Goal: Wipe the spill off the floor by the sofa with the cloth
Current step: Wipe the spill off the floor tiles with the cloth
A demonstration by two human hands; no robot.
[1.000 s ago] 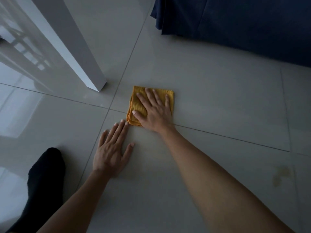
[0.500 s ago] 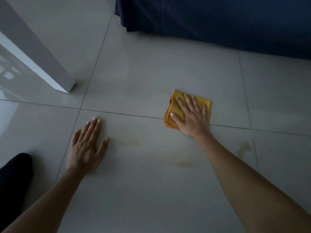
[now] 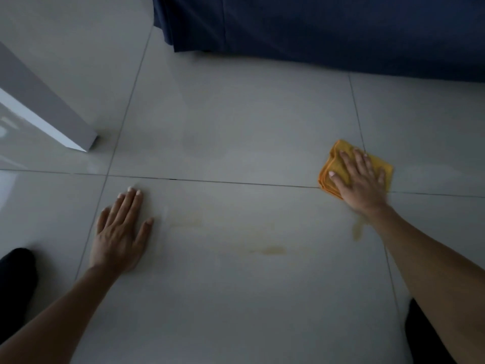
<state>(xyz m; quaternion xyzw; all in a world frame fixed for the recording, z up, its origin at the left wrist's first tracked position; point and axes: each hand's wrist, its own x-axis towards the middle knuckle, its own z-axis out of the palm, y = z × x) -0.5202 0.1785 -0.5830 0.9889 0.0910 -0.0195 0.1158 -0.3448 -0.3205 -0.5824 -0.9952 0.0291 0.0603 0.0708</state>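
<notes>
Dim glossy tiles (image 3: 236, 114), white table leg (image 3: 47, 114)

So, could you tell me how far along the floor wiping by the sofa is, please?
Partly done. The tiles beside the sofa look free of stains. In hand: the right hand presses the folded yellow cloth flat on the floor, while the left hand braces. Left: faint yellowish smears between the hands and a streak by the right wrist.

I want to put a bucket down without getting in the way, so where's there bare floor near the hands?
Bare tile lies between the white leg, the sofa and the cloth. Avoid the strip between the left hand and the right hand: yellowish spill streaks remain there.
</notes>
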